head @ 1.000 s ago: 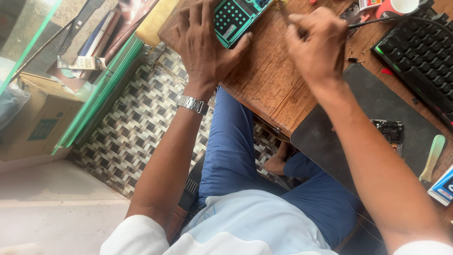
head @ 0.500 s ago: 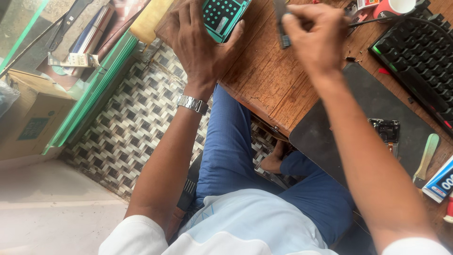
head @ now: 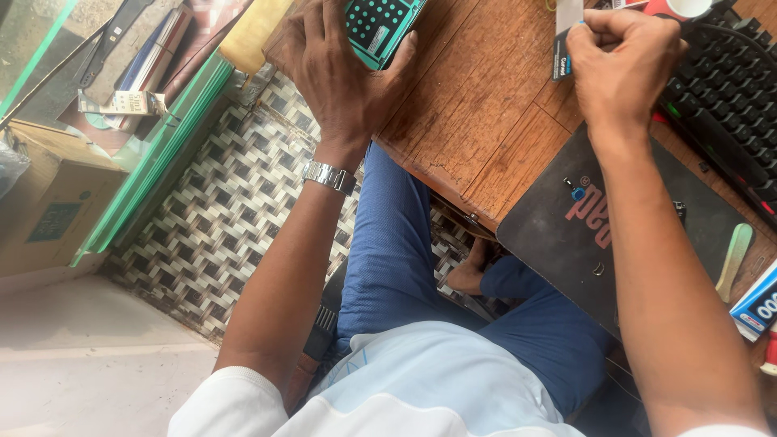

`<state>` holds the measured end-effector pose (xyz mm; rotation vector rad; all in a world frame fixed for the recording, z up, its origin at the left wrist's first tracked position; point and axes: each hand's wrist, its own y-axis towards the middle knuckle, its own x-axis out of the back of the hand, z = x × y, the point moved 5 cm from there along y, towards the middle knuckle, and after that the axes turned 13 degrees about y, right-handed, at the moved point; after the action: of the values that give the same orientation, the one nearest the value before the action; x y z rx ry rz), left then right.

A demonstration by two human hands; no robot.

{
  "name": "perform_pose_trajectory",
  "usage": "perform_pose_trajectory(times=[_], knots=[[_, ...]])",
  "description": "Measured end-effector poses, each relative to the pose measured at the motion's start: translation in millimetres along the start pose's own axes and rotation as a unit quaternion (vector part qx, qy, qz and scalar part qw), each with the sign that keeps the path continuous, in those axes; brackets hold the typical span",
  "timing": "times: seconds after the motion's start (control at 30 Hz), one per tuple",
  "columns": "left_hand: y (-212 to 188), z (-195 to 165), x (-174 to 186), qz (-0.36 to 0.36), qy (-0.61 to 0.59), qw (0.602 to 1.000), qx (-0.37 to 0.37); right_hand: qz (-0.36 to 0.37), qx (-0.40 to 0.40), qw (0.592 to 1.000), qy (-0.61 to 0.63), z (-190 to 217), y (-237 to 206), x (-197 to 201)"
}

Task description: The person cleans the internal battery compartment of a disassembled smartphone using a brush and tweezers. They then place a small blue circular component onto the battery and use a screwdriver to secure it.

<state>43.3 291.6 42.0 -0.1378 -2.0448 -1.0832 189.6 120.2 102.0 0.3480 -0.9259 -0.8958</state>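
You steadied the teal keypad device (head: 380, 28) in your clamped left hand (head: 344, 77) while your fisted right hand (head: 623, 61) pinched a thin tool (head: 564, 40), a repair step likely needing careful aim.

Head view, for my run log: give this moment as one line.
left hand: grips teal device with dark buttons | right hand: fisted on thin flat tool | surface: brown wooden table
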Motion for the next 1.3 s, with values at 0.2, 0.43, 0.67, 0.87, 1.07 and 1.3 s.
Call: perform_pose_trajectory(times=[0.2, 0.43, 0.67, 0.87, 1.07, 1.3], knots=[[-2.7, -1.2, 0.0, -0.012, -0.001, 1.000, -0.010, -0.027, -0.051, 0.997, 0.058, -4.5, -23.0, -2.2], [-8.9, 0.0, -8.6, 0.016, -0.020, 0.999, -0.033, -0.043, -0.108, 0.993, 0.022, -33.9, -48.4, 34.7], [-51.0, -29.2, -9.4, 0.069, -0.091, 0.992, -0.060, -0.104, -0.288, 0.932, 0.191, -64.1, -107.7, 73.5], [-95.8, -67.9, -5.4, 0.148, -0.076, 0.986, -0.014, -0.110, -0.325, 0.902, 0.260, -54.4, -145.8, 39.3], [-102.2, -66.8, 2.2, 0.170, -0.072, 0.983, 0.002, -0.095, -0.361, 0.886, 0.277, -38.6, -145.3, 8.4], [-114.1, -63.8, 3.7, 0.187, -0.092, 0.978, -0.008, -0.044, -0.367, 0.891, 0.262, -25.1, -133.2, 3.5]])
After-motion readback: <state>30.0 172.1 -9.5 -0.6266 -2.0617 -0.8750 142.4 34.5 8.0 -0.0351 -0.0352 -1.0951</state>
